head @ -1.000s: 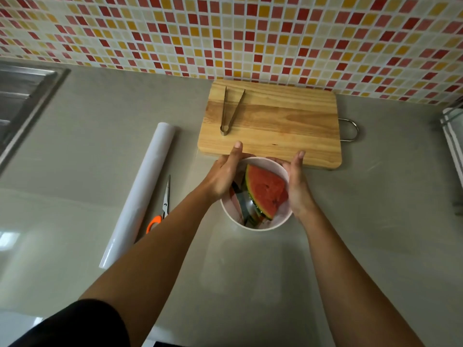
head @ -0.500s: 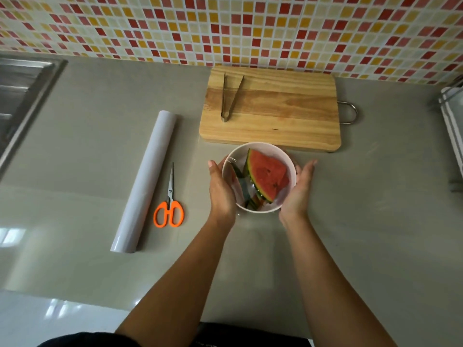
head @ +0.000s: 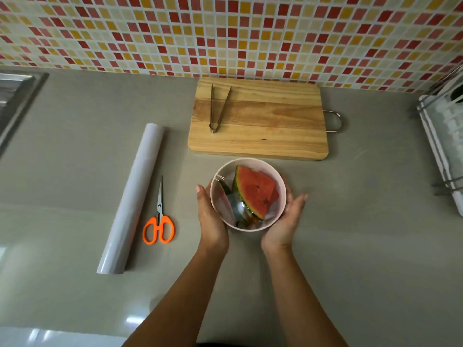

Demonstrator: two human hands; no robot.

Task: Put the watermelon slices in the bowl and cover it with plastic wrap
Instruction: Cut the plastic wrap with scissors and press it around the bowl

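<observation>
- Bowl (head: 280,181): pale pink, round, standing on the grey table (head: 350,246), just in front of the near edge of the wooden cutting board (head: 263,126).
- Watermelon slice (head: 256,191): red wedge with a green rind, propped on edge inside the bowl, rind side toward the left hand. More dark green rind pieces lie under and beside it; their number cannot be told.
- Plastic wrap (head: 223,177): a clear film shows as glints and creases over the bowl's mouth, most plainly at the left inner rim. Whether it seals the whole rim cannot be told.
- Left hand (head: 213,216): grip cupped against the bowl's left wall, palm on the wall, fingers pointing away from the person.
- Right hand (head: 285,219): grip cupped against the bowl's right and near wall, palm turned inward, fingers extended and loosely curved around it.
- Bowl sits between the two grips, touched by both; neither grip is closed into a fist.
- Scissors (head: 159,221): orange handles, blades shut, flat on the table to the left of the left grip, apart from it.
- Roll of wrap (head: 132,196): white tube, lying further left of the scissors, beside them, slanted.
- Metal tongs (head: 218,106): on the cutting board, beyond both grips, arms spread away from the person.
- Board has a metal loop handle (head: 334,120) on its right end.
</observation>
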